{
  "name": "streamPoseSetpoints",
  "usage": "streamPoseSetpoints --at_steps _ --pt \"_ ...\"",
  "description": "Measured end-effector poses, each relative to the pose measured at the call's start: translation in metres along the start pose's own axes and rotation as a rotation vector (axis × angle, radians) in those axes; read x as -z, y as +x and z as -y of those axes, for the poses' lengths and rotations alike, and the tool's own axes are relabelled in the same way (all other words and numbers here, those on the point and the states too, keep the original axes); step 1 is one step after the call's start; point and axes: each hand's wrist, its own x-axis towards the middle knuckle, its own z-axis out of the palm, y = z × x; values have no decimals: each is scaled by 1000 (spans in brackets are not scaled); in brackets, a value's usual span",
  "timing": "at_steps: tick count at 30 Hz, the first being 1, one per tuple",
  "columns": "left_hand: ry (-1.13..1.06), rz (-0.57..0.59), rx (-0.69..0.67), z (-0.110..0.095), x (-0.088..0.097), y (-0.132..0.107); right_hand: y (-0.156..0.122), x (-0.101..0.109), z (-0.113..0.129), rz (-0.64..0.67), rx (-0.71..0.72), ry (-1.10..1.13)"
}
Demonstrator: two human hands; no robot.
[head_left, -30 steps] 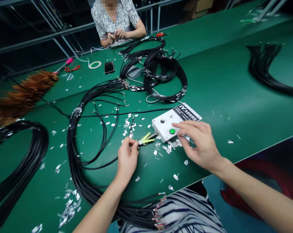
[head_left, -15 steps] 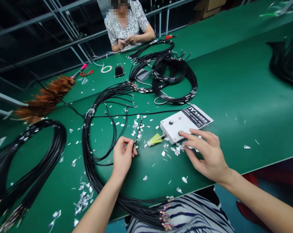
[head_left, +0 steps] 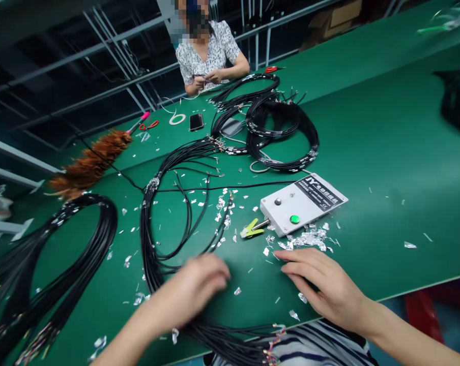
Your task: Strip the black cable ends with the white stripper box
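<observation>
My left hand (head_left: 199, 284), smeared by motion, is low over the table beside a coiled bundle of black cables (head_left: 145, 239). Its fingers look bent, but whether anything is in them I cannot make out. Loose cable ends (head_left: 228, 203) lie on the table just beyond it. My right hand (head_left: 317, 279) is open, its fingers stretched out and holding nothing. Its fingertips are near foil scraps (head_left: 310, 238), in front of a white control box (head_left: 285, 208) with a green button (head_left: 294, 219). A yellow clip (head_left: 252, 229) sits on the box's metal shaft. Stripped colored wire ends (head_left: 274, 348) hang at the near edge.
Further cable coils lie at the left (head_left: 108, 223) and beyond the box (head_left: 314, 137). A brown duster (head_left: 96, 165), red scissors (head_left: 149, 125), a tape roll (head_left: 177, 119) and a phone (head_left: 196, 122) lie farther back. A co-worker (head_left: 212, 56) sits across the table.
My left hand has let go of the thin black cable and moved toward me. My right hand has come off the button and back toward the table's edge. The view has shifted slightly.
</observation>
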Motion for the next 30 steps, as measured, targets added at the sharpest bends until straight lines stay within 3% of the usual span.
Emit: streamPoseSetpoints --at_steps 1,2,4,6,10,13,16,20,22,23,27,30 --pt "123 214 12 -4 -17 -15 0 -1 0 8 -2 8" --pt "251 321 36 -7 -31 -26 0 -3 1 17 -2 17" --pt "397 403 90 -8 -44 -41 1 -6 1 34 2 36" --pt "371 387 155 -4 -45 -45 3 -10 2 47 5 58" --pt "141 207 248 2 -32 -41 6 -13 6 61 -45 165" --pt "19 71 256 -4 -32 -34 10 -15 13 87 -251 323" --pt "-128 6 199 -17 -42 -23 15 -17 21 104 -436 505" --pt "-244 -6 132 -29 -56 -7 26 -16 22 50 -403 502" --pt "-198 -52 110 -24 -57 2 34 -12 17 -6 -331 409" --pt "-138 -128 89 -19 -56 8 37 -9 15 -32 -305 371" --pt "166 -584 -39 9 -44 48 47 -6 8 -83 -281 307" --pt "271 -655 -68 19 -38 85 46 -10 8 -72 -254 307"
